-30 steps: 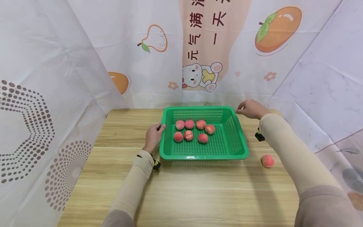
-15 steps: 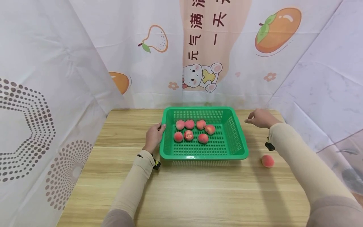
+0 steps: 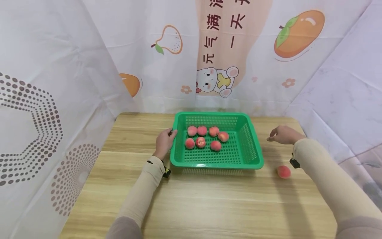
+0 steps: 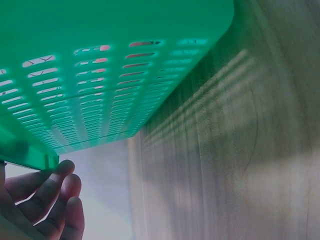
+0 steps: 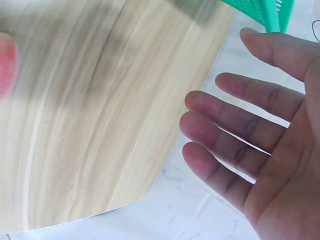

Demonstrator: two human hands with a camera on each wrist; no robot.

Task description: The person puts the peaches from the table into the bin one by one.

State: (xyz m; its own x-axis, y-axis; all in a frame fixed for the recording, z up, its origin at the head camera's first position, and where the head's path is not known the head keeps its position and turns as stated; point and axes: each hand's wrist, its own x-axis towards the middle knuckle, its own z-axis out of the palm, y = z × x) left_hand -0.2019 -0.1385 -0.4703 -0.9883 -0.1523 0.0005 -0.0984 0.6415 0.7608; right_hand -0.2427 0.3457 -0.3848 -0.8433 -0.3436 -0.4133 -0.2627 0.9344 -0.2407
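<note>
Right hand (image 3: 284, 135) hovers empty over the table (image 3: 209, 199), fingers loosely spread, to the right of the green basket (image 3: 253, 146) and apart from it. One loose peach (image 3: 283, 172) lies on the wood off the basket's near right corner, nearer the person than that hand. Left hand (image 3: 164, 142) grips the basket's left rim, well apart from the peach, so the right hand is the nearer one. Seven peaches (image 3: 206, 137) sit inside the basket.

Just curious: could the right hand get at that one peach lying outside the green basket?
Probably yes. The right hand is open and empty, and only bare table lies between it and the loose peach.
</note>
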